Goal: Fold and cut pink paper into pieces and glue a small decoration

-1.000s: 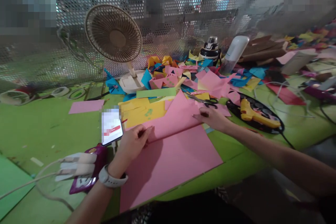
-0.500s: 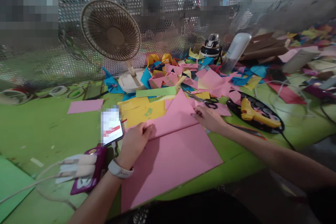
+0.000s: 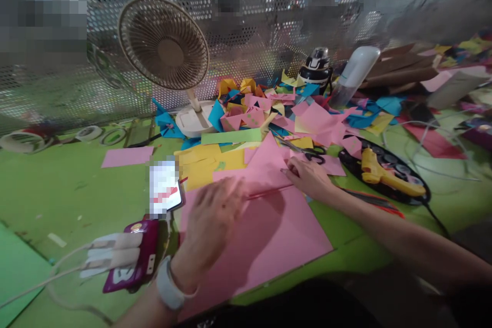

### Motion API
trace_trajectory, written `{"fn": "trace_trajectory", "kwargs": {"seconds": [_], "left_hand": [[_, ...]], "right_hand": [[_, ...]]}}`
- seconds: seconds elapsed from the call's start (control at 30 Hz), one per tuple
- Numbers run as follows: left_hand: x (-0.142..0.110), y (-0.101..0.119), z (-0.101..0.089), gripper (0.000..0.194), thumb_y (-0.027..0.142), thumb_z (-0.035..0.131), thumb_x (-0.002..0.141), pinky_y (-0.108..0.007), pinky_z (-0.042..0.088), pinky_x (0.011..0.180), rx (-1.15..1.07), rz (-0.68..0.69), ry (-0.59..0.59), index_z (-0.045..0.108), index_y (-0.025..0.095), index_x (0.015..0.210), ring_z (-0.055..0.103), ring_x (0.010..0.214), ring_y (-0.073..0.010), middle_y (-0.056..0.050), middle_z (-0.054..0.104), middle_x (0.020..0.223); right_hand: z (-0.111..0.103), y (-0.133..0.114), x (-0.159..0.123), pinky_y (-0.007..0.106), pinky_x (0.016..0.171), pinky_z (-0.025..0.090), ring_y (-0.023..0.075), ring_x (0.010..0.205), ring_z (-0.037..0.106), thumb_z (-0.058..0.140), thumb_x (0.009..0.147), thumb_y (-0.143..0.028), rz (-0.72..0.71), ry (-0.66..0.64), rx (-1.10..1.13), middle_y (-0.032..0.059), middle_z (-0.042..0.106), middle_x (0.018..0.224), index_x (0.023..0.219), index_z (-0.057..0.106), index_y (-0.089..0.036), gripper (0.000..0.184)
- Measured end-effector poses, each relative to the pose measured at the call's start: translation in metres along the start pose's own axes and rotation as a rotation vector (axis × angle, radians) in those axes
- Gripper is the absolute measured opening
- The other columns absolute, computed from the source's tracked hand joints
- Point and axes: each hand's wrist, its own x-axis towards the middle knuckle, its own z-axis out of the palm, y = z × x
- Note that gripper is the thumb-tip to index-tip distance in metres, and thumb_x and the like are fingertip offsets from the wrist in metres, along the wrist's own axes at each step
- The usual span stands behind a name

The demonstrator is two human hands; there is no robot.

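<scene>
A folded pink paper (image 3: 265,164) with a pointed top lies across the far part of a large flat pink sheet (image 3: 284,236). Whether the two are joined, I cannot tell. My left hand (image 3: 215,223), wearing a white watch (image 3: 169,284), is palm down with outstretched fingers over the folded paper's left side; motion blurs it slightly. The fingers of my right hand (image 3: 309,177) are closed on the right end of the folded paper. Just beyond that hand are black-handled scissors (image 3: 315,154).
A phone (image 3: 165,187) and a purple charger block (image 3: 134,256) with cables lie left. Behind stand a fan (image 3: 165,46), a heap of folded coloured papers (image 3: 253,107) and a bottle (image 3: 355,74). At right, a yellow glue gun (image 3: 388,177) rests on a black tray (image 3: 417,179).
My left hand has opened from its curled grip on the left edge and moved right across the folded paper. My right hand stays at the right end. The view has shifted slightly.
</scene>
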Motion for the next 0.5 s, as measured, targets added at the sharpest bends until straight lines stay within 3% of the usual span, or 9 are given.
{"fn": "trace_trajectory", "kwargs": {"seconds": [0.07, 0.1, 0.2, 0.3, 0.4, 0.5], "left_hand": [[0.001, 0.013, 0.009, 0.050, 0.040, 0.041, 0.094, -0.046, 0.026, 0.107, -0.065, 0.164, -0.061, 0.038, 0.015, 0.137, 0.033, 0.132, -0.0282, -0.012, 0.040, 0.143], [0.001, 0.017, 0.016, 0.058, 0.047, 0.041, 0.092, -0.048, 0.021, 0.110, -0.085, 0.182, -0.090, 0.034, 0.014, 0.139, 0.027, 0.135, -0.0287, -0.012, 0.033, 0.147], [-0.001, 0.022, 0.036, 0.076, 0.063, 0.036, 0.088, -0.048, 0.016, 0.112, -0.134, 0.141, -0.154, 0.025, 0.011, 0.143, 0.021, 0.138, -0.0275, -0.012, 0.026, 0.150], [-0.003, 0.020, 0.045, 0.078, 0.066, 0.034, 0.087, -0.048, 0.016, 0.112, -0.164, 0.131, -0.204, 0.024, 0.013, 0.144, 0.020, 0.138, -0.0264, -0.010, 0.024, 0.151], [-0.003, 0.018, 0.045, 0.075, 0.065, 0.035, 0.087, -0.049, 0.017, 0.112, -0.172, 0.141, -0.211, 0.029, 0.014, 0.142, 0.021, 0.138, -0.0273, -0.011, 0.026, 0.150], [-0.004, 0.018, 0.045, 0.075, 0.063, 0.037, 0.087, -0.049, 0.018, 0.111, -0.170, 0.149, -0.182, 0.031, 0.011, 0.141, 0.023, 0.137, -0.0289, -0.013, 0.029, 0.148]], "right_hand": [[0.000, 0.001, 0.000, 0.026, 0.051, 0.024, 0.0175, 0.058, 0.059, 0.047, 0.088, -0.036, -0.010, -0.004, -0.004, -0.0009, 0.064, 0.064, 0.080, 0.053, -0.021, 0.018], [0.000, 0.001, 0.000, 0.026, 0.051, 0.025, 0.0174, 0.058, 0.059, 0.047, 0.088, -0.036, -0.012, -0.006, -0.004, -0.0012, 0.064, 0.063, 0.080, 0.053, -0.021, 0.018], [0.000, 0.002, 0.001, 0.026, 0.052, 0.028, 0.0174, 0.059, 0.060, 0.048, 0.089, -0.036, -0.013, -0.015, -0.006, -0.0016, 0.064, 0.064, 0.082, 0.054, -0.021, 0.018], [-0.005, 0.001, 0.002, 0.027, 0.055, 0.035, 0.0188, 0.061, 0.061, 0.050, 0.088, -0.036, -0.008, -0.029, -0.013, -0.0001, 0.065, 0.066, 0.088, 0.057, -0.020, 0.018], [-0.017, -0.005, -0.003, 0.034, 0.070, 0.044, 0.0248, 0.084, 0.063, 0.050, 0.088, -0.034, -0.035, 0.094, -0.075, 0.0091, 0.069, 0.094, 0.107, 0.058, -0.015, 0.027], [-0.029, -0.018, -0.020, 0.042, 0.095, 0.039, 0.0286, 0.118, 0.048, 0.046, 0.091, -0.033, -0.249, 0.199, -0.113, 0.0160, 0.053, 0.130, 0.130, 0.046, -0.010, 0.045]]}}
